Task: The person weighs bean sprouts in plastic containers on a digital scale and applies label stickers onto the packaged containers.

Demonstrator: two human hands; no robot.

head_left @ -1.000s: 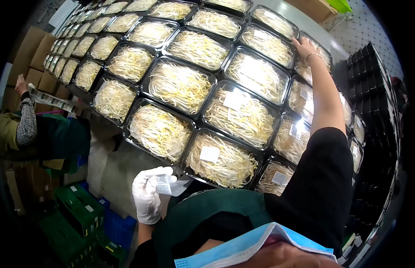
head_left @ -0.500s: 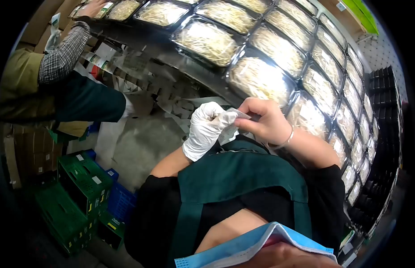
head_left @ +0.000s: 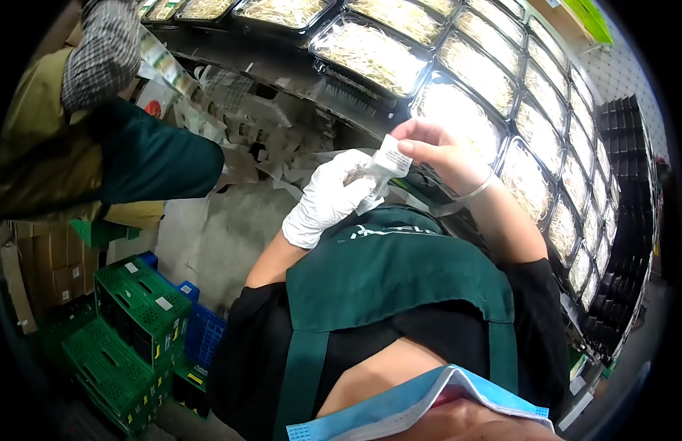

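Note:
My left hand (head_left: 328, 197), in a white glove, is closed around a strip of printed labels (head_left: 366, 188) in front of my apron. My bare right hand (head_left: 445, 156) pinches the edge of a white printed label (head_left: 391, 158) between thumb and fingers. This label stands up from the strip; whether it is fully separate from it, I cannot tell. Just beyond my right hand are black trays of bean sprouts under clear film, the closest being one tray (head_left: 458, 110) partly behind my fingers. Another sprout tray (head_left: 372, 55) sits at the table's near edge.
A co-worker in a checked sleeve (head_left: 102, 62) and dark green apron (head_left: 153, 154) stands at the left. Green crates (head_left: 139, 294) and a blue crate (head_left: 203, 331) are stacked on the floor there. Stacked black trays (head_left: 623, 220) line the right side. Label backing paper (head_left: 275, 158) lies below the table edge.
My right hand has moved up and slightly right, and the label now shows its printed face. My left hand has shifted a little left. The co-worker has leaned closer.

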